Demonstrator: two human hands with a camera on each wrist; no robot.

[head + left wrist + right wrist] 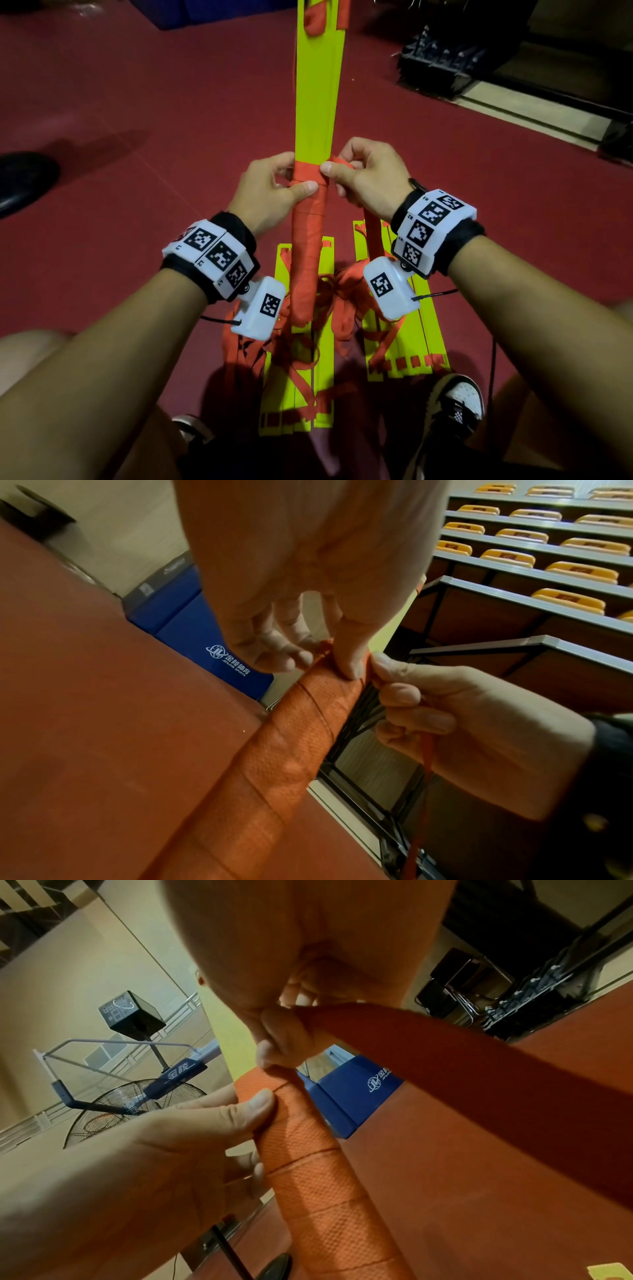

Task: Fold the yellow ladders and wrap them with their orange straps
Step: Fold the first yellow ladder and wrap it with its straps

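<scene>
I hold a folded yellow ladder bundle (317,102) out over the floor, pointing away from me. An orange strap wrap (306,246) covers its near part up to my hands. My left hand (287,192) grips the wrapped bundle, thumb lying across the top turn. My right hand (337,168) pinches the loose strap (371,222) beside the newest turn, and the tail hangs down under my right wrist. In the left wrist view a left fingertip (349,666) presses the wrap (291,750). In the right wrist view the taut strap (479,1083) runs from my right fingers (281,1042).
Two more yellow ladders (298,387) (407,342) lie on the dark red floor (137,102) below my arms, tangled in orange straps. My sneaker (455,407) stands beside them. A black shoe (24,181) is at left, a black rack (442,65) at upper right, and a blue mat (192,631) ahead.
</scene>
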